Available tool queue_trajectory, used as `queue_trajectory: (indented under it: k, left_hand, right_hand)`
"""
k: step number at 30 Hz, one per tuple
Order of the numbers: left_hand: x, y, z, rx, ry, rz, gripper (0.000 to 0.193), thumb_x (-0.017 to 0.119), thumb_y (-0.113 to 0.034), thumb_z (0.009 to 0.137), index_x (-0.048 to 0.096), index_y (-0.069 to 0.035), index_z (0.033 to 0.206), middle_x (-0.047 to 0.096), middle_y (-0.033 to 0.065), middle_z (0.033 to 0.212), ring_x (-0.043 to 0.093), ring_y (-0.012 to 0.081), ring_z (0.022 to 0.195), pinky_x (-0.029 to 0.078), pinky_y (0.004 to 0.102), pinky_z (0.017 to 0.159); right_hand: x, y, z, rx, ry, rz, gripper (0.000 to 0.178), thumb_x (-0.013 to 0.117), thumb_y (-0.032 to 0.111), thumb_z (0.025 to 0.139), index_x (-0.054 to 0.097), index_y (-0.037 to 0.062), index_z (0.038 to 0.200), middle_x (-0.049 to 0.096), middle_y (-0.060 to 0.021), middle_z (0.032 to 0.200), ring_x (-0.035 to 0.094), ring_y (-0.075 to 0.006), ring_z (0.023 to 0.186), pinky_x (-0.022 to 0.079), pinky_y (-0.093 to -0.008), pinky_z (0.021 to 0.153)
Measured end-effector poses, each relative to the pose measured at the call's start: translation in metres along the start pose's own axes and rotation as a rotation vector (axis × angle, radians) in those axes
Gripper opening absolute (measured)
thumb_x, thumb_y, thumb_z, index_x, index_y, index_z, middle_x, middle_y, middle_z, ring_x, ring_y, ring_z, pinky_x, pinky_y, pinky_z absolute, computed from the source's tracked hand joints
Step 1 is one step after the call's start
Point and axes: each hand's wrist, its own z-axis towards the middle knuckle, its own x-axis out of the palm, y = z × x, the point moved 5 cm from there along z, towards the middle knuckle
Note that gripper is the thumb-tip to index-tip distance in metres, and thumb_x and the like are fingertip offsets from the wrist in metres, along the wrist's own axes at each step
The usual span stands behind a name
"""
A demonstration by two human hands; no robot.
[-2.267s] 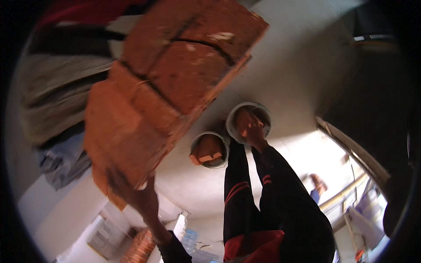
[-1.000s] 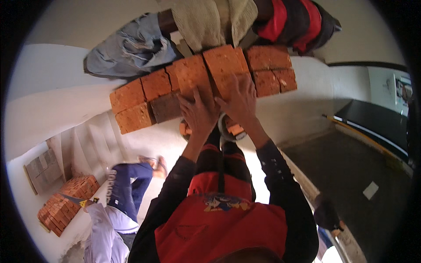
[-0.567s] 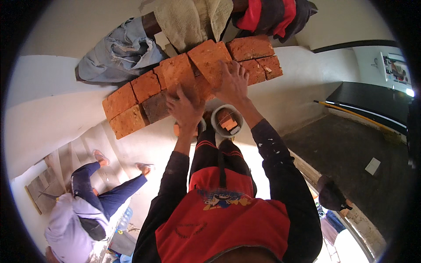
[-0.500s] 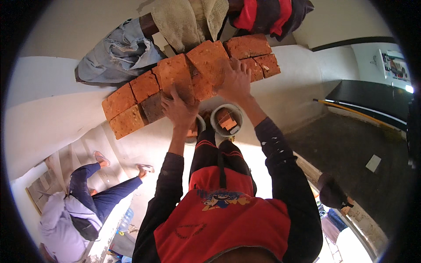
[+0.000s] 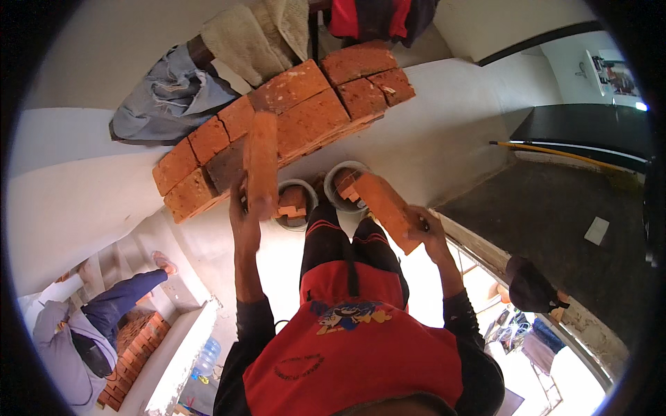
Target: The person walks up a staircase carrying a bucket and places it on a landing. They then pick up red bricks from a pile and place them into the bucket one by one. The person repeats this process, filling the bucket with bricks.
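Overhead, each hand grips one rough orange clay brick: left hand (image 5: 244, 220) lifts an upright brick (image 5: 262, 161) off the carried brick stack (image 5: 291, 118); right hand (image 5: 429, 232) holds another brick (image 5: 383, 208) clear. Lift steadily so neighbours stay put.

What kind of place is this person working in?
Most likely a building site. Each hand holds a red brick, the left hand and the right hand. More lie in a brick stack, two buckets stand on the bare pale floor.

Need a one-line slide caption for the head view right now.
Left hand lifts one red brick off the brick stack; right hand holds another brick.
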Motion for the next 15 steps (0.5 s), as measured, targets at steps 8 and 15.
queue_trajectory:
  k: [8, 15]
  left_hand:
    - [0.071, 0.12, -0.13, -0.336, 0.084, -0.086, 0.053, 0.058, -0.024, 0.081, 0.039, -0.009, 0.128, 0.053, 0.0124, 0.103, 0.057, 0.0179, 0.087, 0.048, 0.0263, 0.068]
    - [0.152, 0.291, -0.186, -0.837, 0.041, -0.255, 0.056, 0.065, -0.017, 0.075, 0.04, -0.002, 0.123, 0.056, 0.0102, 0.101, 0.059, 0.0166, 0.083, 0.05, 0.0274, 0.065]
  right_hand:
    - [-0.082, -0.211, 0.029, 0.28, -0.188, -0.044, 0.043, 0.065, 0.014, 0.07, 0.058, 0.0091, 0.112, 0.06, -0.0043, 0.082, 0.054, -0.0127, 0.079, 0.04, -0.0257, 0.072]
    - [-0.09, -0.345, 0.146, 0.35, -0.147, 0.178, 0.032, 0.046, 0.002, 0.083, 0.056, 0.0078, 0.113, 0.061, -0.0072, 0.098, 0.059, -0.0151, 0.085, 0.046, -0.0247, 0.079]
